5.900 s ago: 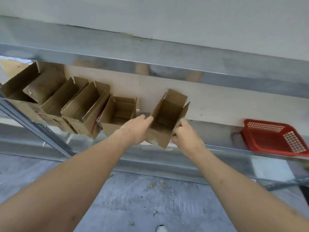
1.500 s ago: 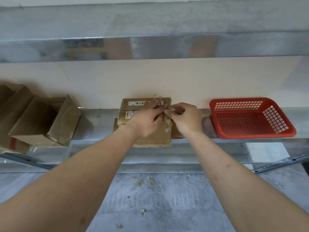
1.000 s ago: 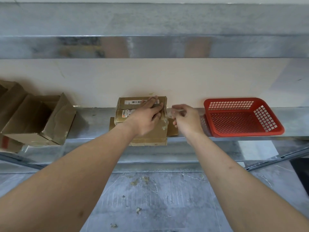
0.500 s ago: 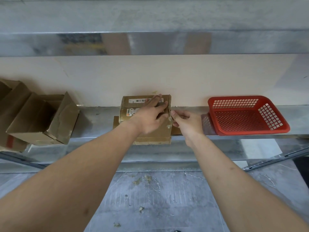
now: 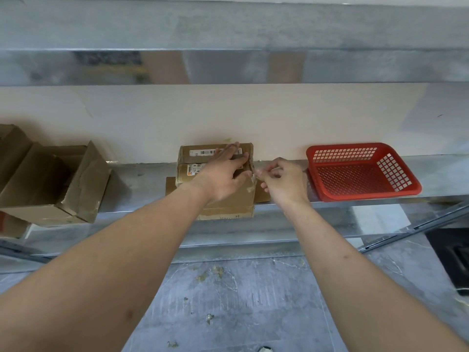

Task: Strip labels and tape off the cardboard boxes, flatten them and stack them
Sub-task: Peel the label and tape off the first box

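A brown cardboard box (image 5: 231, 207) with white barcode labels (image 5: 203, 152) on its top lies on the metal shelf (image 5: 142, 179), its side flaps spread flat. My left hand (image 5: 223, 174) presses flat on the box top with straight fingers. My right hand (image 5: 281, 182) is just right of the box's upper right edge, thumb and fingers pinching a strip of clear tape (image 5: 255, 172) that runs from that edge.
An open cardboard box (image 5: 53, 184) lies on its side at the left, with more boxes behind it at the frame edge. A red plastic basket (image 5: 360, 171) stands on the shelf to the right. Below is a grey marble floor (image 5: 241, 301) with small scraps.
The box was carried from the row at the left and laid down beside the basket. In the last second my right hand went to the box's right edge and drew slightly away, pinching tape.
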{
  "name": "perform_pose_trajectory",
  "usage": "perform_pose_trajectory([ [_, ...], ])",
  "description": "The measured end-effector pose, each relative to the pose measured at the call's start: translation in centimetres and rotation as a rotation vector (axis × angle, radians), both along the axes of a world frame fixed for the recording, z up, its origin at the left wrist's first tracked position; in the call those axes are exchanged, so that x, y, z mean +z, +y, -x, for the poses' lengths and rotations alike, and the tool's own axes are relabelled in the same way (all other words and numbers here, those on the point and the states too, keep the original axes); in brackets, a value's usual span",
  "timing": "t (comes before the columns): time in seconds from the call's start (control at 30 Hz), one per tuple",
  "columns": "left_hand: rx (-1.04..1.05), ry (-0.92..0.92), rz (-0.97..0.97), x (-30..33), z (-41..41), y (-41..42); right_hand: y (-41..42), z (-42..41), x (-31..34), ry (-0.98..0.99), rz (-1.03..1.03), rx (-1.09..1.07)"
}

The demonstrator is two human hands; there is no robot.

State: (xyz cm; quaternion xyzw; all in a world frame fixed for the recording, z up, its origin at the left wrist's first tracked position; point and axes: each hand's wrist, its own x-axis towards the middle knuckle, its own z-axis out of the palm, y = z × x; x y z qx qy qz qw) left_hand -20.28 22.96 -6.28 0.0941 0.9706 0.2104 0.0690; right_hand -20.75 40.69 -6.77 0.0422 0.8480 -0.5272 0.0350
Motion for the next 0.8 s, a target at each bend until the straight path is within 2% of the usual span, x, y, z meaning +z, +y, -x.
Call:
perform_pose_trajectory([
  [0.23, 0.000, -0.007, -0.018, 0.0, 0.1, 0.0, -0.8, -1.8, -1.1, 0.073, 0.109, -0.014],
  [0.53, -0.034, -0.044, 0.007, 0.3, 0.3, -0.3, -0.8, -3.4, -1.4, 0.252, 0.087, -0.285],
  [0.8, -0.073, -0.077, 0.076, 0.9, 0.1, -0.5, -1.6, -2.0, 0.2, 0.145, -0.183, -0.242],
])
